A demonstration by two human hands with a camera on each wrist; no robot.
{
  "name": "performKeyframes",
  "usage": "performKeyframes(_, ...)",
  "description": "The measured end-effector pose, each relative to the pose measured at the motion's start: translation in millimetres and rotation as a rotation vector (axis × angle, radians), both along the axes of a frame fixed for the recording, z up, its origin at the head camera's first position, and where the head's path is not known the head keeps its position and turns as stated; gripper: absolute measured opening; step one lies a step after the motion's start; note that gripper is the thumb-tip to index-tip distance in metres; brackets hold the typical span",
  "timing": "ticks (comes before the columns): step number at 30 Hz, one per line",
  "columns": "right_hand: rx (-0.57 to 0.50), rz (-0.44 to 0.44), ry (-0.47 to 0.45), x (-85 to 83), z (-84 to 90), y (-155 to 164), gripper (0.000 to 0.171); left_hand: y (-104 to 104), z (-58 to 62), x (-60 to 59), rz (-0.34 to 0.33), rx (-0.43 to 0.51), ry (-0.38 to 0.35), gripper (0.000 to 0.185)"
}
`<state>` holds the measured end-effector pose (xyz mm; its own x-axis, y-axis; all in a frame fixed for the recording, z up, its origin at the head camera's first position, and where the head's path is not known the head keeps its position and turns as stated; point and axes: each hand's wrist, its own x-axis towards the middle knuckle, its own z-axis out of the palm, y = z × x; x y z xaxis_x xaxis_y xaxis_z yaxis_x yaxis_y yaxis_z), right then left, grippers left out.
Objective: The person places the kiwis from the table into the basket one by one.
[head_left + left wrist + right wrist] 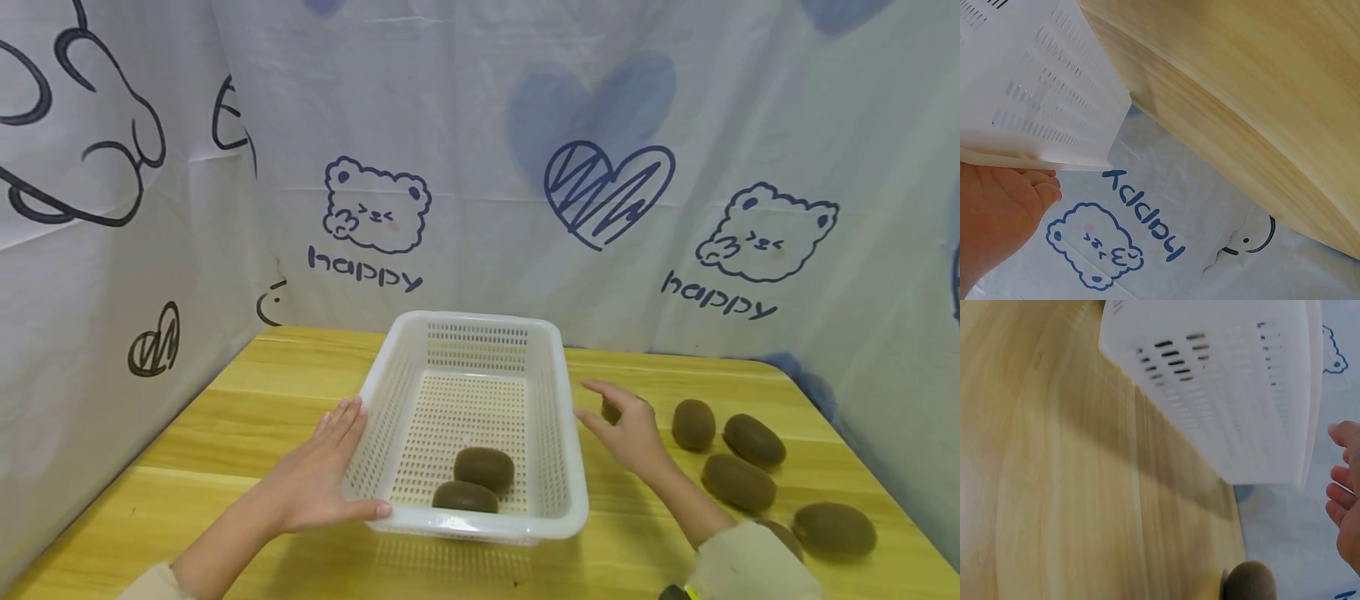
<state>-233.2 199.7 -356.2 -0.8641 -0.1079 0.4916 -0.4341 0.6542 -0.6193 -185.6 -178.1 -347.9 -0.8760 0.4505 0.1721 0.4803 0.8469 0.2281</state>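
Left hand (pixel 318 483) flat against basket (pixel 558 367) wall, fingers straight, right hand (pixel 630 433) open, hovering above kiwi (pixel 611 410)

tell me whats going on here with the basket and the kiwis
A person sits at a wooden table with a white plastic basket in front of them. The left hand rests flat against the basket's left side, thumb along its near rim. The right hand hovers open just right of the basket, over one kiwi. Two kiwis already lie in the basket; several more kiwis lie on the table to the right.
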Motion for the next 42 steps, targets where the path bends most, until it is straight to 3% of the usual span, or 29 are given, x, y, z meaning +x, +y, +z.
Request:
performKeyframes(13,-0.125,-0.096,-0.088,-12.0,-27.3,32,0.047,0,-0.6,-0.9,-0.002,-0.001,-0.011,0.115)
performKeyframes(21,-0.182,-0.215,-0.173,-19.2,-34.8,43,0.055,0,-0.1,-0.2,0.003,0.003,-0.017,0.115)
performKeyframes(29,-0.078,-0.322,-0.224,-25.1,-42.4,57,0.057,0,1.2,0.9,0.003,0.004,-0.016,0.114)
performKeyframes(42,-0.045,-0.257,-0.409,-32.3,-45.7,73,0.068,0,0.6,1.0,0.000,0.004,-0.006,0.115)
